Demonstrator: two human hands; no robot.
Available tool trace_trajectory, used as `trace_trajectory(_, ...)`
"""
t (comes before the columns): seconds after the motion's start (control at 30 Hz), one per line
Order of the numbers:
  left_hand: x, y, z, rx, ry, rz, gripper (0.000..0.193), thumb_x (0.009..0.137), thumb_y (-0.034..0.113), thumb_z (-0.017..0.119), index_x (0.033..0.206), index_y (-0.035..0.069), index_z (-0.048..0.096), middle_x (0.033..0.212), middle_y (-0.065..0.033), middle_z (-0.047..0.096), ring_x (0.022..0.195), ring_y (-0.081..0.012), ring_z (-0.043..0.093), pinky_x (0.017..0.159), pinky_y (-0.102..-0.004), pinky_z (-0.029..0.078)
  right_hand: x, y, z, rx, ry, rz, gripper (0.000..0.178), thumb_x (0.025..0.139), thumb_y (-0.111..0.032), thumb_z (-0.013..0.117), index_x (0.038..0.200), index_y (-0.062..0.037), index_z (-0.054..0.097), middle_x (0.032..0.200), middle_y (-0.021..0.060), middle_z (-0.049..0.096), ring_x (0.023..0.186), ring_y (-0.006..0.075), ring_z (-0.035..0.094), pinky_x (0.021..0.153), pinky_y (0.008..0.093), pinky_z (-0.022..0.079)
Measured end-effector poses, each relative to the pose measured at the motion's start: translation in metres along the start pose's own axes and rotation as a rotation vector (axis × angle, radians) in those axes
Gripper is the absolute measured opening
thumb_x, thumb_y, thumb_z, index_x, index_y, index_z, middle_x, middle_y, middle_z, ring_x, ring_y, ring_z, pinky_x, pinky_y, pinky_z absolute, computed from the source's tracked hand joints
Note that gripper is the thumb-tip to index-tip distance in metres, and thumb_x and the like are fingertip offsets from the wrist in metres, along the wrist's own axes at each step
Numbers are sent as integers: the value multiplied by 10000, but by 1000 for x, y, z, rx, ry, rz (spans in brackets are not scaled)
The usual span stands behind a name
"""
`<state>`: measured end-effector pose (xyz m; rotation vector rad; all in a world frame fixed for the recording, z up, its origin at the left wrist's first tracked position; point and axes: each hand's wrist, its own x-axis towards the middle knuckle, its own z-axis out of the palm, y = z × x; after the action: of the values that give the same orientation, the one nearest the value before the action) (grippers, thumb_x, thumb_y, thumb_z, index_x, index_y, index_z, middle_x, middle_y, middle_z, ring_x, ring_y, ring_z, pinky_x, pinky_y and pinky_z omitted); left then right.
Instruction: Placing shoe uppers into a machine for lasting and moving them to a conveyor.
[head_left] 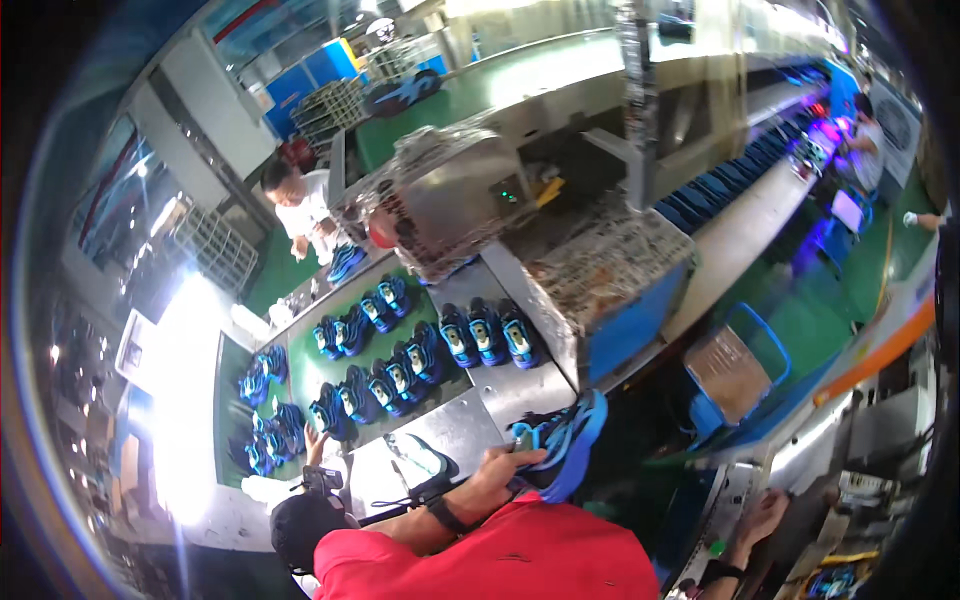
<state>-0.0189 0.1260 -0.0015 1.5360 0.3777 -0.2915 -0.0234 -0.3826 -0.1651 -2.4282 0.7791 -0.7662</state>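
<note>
My left hand (492,476), with a black band on its wrist, is closed on a blue and black sports shoe (574,440). The shoe is held tilted in front of my red shirt, beside the conveyor's metal edge. At the lower right is my right hand (762,514), also with a black wristband. Its fingers look curled over the side bench (725,505); whether anything is in them is hidden. Left of the held shoe, a pale, sole-shaped piece (420,456) lies on a metal plate (475,412).
Several blue and black shoes stand in rows on the green conveyor (310,372). A co-worker in a black cap (302,535) is close on my left, and a hand (318,442) reaches to the shoes there. A foil-wrapped machine (450,195) stands ahead; a chair (728,375) is at right.
</note>
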Motion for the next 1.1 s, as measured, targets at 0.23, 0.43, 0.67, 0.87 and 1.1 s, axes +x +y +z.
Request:
trace_trajectory(0.23, 85, -88, -191, -129, 375, 98, 351, 721, 4, 770, 1059, 66, 696, 999, -133, 703, 831, -232, 697, 755, -336, 558, 173, -378, 1, 423, -30, -762, 192, 913, -56, 625, 1102, -25, 616, 1026, 71, 640, 916, 155, 584, 778, 283, 485)
trace_trajectory(0.43, 195, -16, -313, -599, 851, -51, 221, 733, 107, 765, 868, 30, 607, 864, -82, 627, 749, -203, 609, 668, -350, 487, 152, -752, 79, 374, -242, -1412, 420, 798, 31, 653, 1205, -59, 600, 1125, 111, 641, 1013, 249, 614, 863, 334, 477)
trace_trajectory(0.67, 385, -61, -476, -542, 1089, -72, 242, 697, 110, 786, 794, 15, 586, 767, -74, 618, 601, -191, 592, 566, -355, 494, 74, -1011, 193, 244, -114, -2011, 536, 802, -135, 685, 1316, -109, 534, 1258, 166, 598, 1168, 315, 569, 983, 365, 445)
trace_trajectory(0.87, 488, -91, -507, 292, 1379, 25, 674, 737, 177, 663, 1295, -99, 405, 1083, -324, 606, 1031, -466, 589, 897, -499, 468, -6, -1105, 254, 8, -288, -1962, 666, 752, -239, 704, 1341, -34, 471, 1331, 205, 488, 1217, 331, 481, 1050, 384, 385)
trace_trajectory(1.1, 512, -102, -508, 499, 1191, -31, 717, 869, 222, 614, 1385, -121, 254, 1170, -317, 532, 981, -438, 612, 795, -462, 534, -33, -1121, 286, -182, -58, -1667, 586, 747, -248, 725, 1252, -9, 547, 1219, 193, 594, 1099, 320, 564, 961, 365, 446)
